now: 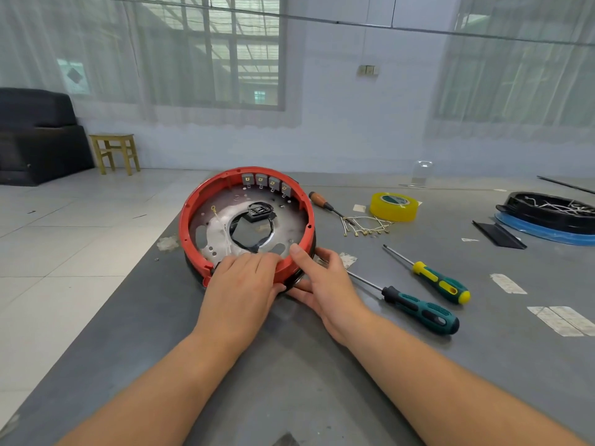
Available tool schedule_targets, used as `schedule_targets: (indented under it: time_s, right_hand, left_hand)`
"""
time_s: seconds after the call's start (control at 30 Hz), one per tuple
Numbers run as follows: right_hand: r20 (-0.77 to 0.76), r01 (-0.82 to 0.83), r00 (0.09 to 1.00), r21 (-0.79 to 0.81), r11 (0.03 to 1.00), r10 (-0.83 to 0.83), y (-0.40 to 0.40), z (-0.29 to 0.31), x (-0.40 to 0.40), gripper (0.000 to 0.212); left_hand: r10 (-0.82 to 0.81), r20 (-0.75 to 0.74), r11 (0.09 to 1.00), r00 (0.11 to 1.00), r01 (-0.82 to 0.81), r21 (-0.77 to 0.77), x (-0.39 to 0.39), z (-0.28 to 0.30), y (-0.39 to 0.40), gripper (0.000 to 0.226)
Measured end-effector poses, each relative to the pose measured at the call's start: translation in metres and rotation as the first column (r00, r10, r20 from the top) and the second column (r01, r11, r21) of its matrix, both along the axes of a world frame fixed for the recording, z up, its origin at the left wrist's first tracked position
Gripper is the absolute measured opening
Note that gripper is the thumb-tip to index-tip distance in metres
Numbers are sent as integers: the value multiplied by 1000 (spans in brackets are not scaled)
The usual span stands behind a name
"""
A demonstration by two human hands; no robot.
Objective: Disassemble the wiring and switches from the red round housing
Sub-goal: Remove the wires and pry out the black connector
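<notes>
Here the red round housing sits near the left edge of the grey table, open side up, showing a shiny metal plate with a large central hole. Four small grey switches line its far inner wall, and a black connector block with dark leads sits by the hole. The left hand lies over the near rim, fingers reaching inside and loosely bent; whether they pinch a wire I cannot tell. The right hand steadies the housing from outside, thumb pressed on the rim and fingers spread against the wall.

The shell looks like rigid, smooth plastic, probably light, so it is best braced by the rim. The thin pale wires seem limp and easily snapped; pulling at their terminals looks safer.

Two green-handled screwdrivers, a wooden-handled one, yellow tape and removed leads lie toward the right.
</notes>
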State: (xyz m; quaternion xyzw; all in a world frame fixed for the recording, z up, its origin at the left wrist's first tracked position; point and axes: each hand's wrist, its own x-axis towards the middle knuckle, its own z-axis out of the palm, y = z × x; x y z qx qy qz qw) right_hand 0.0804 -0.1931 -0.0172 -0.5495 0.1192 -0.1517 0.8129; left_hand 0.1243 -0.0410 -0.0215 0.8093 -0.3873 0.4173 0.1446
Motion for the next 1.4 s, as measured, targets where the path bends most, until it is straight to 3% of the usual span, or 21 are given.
schedule_targets:
  time_s: [0.2, 0.3, 0.4, 0.5, 0.6, 0.67, 0.8, 0.93, 1.17, 1.3, 1.4]
  right_hand:
    - [32, 147, 989, -12, 989, -146, -8, -2, 2, 62]
    - [53, 198, 979, 1, 980, -198, -14, -4, 4, 63]
    - [61, 233, 971, -9, 973, -232, -17, -6, 5, 72]
    - [72, 264, 963, -59, 963, -260, -18, -9, 7, 68]
    - [95, 276, 959, -103, 956, -267, -19, -10, 8, 66]
    - [124, 284, 955, -128, 950, -268, -20, -9, 7, 64]
    - [190, 279, 950, -154, 948, -249, -27, -7, 4, 57]
    - [215, 254, 955, -250, 934, -202, -29, -6, 2, 54]
    - [206, 223, 969, -478, 849, -139, -22, -4, -1, 53]
    - [185, 225, 973, -654, 722, -136, -24, -1, -8, 51]
    - [180, 213, 977, -817, 535, -114, -28, 1, -18, 47]
  left_hand:
    - [-4, -12, 994, 1000, 2, -110, -8, 1, -1, 45]
    - [-13, -269, 931, 963, -86, -356, -10, 2, 5, 62]
    - [-170, -495, 757, 852, -209, -619, -1, 1, 19, 77]
    - [-461, -656, 583, 598, -352, -732, 11, 1, 32, 93]
    - [-835, -509, 369, 211, -472, -801, 17, 2, 37, 83]
    - [-902, -432, 369, 16, -490, -789, 19, 3, 40, 66]
    - [-924, -348, 380, -159, -496, -781, 13, 4, 38, 27]
    - [-935, -277, 354, -222, -537, -765, 5, 5, 29, 43]
    - [-957, -229, 289, -177, -596, -749, 3, 11, 30, 50]
    - [-960, -239, 277, -146, -612, -740, 4, 10, 31, 32]
    - [-960, -254, 270, -115, -613, -743, 6, 8, 29, 30]
